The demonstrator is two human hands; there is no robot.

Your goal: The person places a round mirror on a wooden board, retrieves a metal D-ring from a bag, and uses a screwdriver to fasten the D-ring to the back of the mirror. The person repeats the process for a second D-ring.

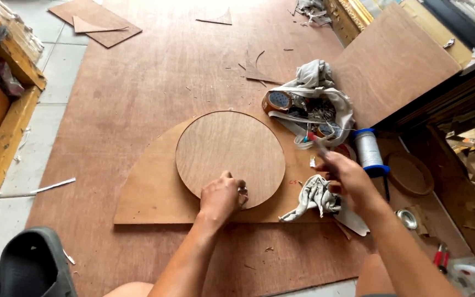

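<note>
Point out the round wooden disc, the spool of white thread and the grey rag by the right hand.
Round wooden disc (229, 151), head view: bare centre of its face.
Spool of white thread (367, 148), head view: middle of the wound thread.
Grey rag (315, 197), head view: its crumpled middle.

A large plywood sheet (155, 71) is covering the floor, with offcuts (95, 23) lying at its far left end. A tape roll (277, 101) is sitting in a white bag (325, 99), just beside a spool of pale thread (368, 149). A plywood panel (391, 63) is leaning at the right. A black sandal (34, 264) is resting at the near left.
</note>
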